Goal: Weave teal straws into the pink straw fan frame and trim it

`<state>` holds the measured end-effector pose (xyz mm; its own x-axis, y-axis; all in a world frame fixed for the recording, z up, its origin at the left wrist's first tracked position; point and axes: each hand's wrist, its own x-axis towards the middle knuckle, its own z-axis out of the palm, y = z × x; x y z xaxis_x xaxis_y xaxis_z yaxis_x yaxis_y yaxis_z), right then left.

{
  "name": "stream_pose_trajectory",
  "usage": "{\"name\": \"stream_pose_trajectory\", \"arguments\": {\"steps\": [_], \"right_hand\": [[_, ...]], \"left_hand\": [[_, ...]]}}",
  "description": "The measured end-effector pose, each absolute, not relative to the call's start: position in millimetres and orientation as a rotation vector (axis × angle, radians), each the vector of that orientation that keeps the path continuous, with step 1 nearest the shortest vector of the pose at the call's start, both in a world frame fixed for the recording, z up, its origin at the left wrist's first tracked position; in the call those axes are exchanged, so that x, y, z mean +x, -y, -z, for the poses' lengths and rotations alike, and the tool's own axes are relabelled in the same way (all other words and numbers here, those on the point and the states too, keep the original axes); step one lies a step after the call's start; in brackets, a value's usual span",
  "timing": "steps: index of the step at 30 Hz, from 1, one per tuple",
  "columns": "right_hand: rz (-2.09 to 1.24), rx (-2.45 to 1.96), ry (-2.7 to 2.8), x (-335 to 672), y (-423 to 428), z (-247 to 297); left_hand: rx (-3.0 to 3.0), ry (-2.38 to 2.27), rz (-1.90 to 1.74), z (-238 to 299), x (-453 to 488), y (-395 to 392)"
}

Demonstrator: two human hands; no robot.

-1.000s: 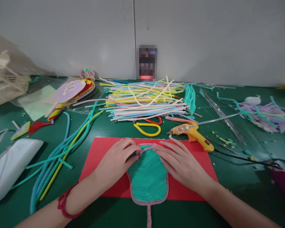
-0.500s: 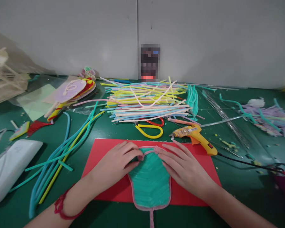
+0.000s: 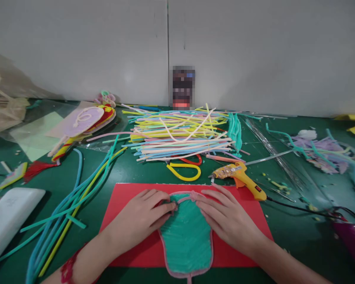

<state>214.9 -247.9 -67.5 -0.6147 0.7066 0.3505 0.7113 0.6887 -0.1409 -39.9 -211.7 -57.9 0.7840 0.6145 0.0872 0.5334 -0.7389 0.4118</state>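
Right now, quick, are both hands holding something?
Left hand: closed, pinching pink pipe-cleaner trim on the green fan.
Right hand: outstretched, touching that trim; its grip can't be told.

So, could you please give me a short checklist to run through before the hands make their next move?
1. Left hand at the green panel's upper left edge: ok.
2. Right hand at its upper right edge: ok.
3. Green panel wholly within the red sheet: not ok, lower end overhangs.
4. Glue gun tip well away from right hand: not ok, close by.
5. Glue gun cool: cannot tell.
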Motion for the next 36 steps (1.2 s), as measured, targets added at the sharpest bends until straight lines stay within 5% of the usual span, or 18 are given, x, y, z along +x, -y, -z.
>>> {"name": "stream_pose_trajectory", "arguments": {"steps": [36], "right_hand": [[0.035, -1.054, 2.456, 212, 250, 70]], "left_hand": [[2.178, -1.159, -0.465, 62, -26, 214]]}}
